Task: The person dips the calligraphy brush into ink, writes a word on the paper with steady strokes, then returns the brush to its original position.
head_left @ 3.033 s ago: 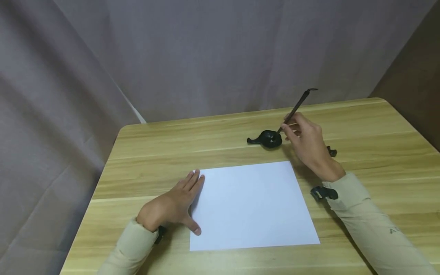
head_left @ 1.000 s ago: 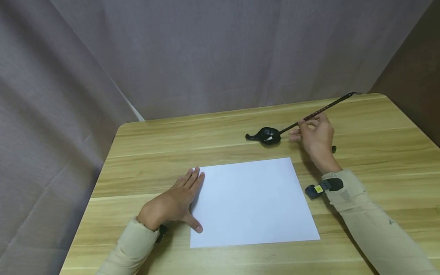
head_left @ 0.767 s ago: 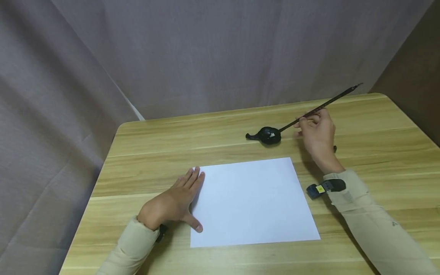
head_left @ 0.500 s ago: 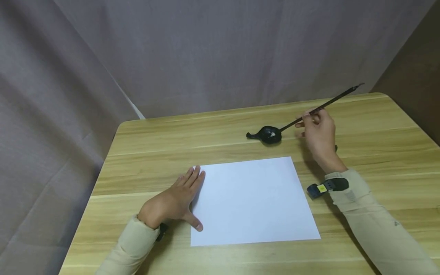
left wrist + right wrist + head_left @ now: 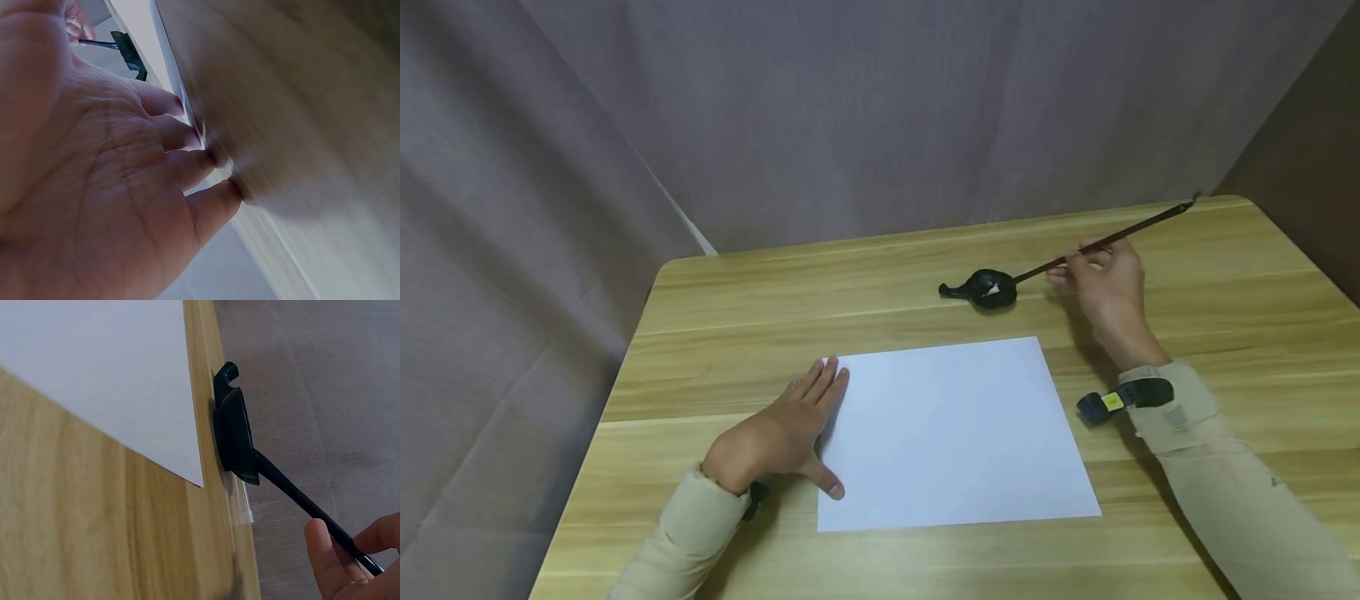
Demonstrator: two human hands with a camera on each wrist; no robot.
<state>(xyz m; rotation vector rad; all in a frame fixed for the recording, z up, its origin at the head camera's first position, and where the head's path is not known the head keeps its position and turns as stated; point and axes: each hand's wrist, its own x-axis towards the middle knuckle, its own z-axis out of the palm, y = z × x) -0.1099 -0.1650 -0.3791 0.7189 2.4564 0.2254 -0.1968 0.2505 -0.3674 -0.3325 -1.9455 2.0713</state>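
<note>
My right hand (image 5: 1112,287) pinches a dark calligraphy brush (image 5: 1142,225) between thumb and fingers. The brush slants low, its upper end to the right and its lower end at the right rim of a small black ink dish (image 5: 981,287) with a curled handle. In the right wrist view the brush (image 5: 287,487) meets the lip of the dish (image 5: 232,434); its bristles are hidden inside. My left hand (image 5: 778,437) rests with spread, straight fingers along the left edge of a blank white sheet (image 5: 958,433). Fingertips of the left hand (image 5: 119,169) touch down there.
The wooden table (image 5: 737,317) has rounded back corners. A grey curtain (image 5: 850,125) hangs behind and to the left, and a brown panel (image 5: 1307,158) stands at the right. Beside the dish, the right wrist view shows a small clear plastic piece (image 5: 244,503).
The brush stood steep inside the dish and now leans low over its right rim. My right hand has shifted right with it. The left hand and the sheet stay put.
</note>
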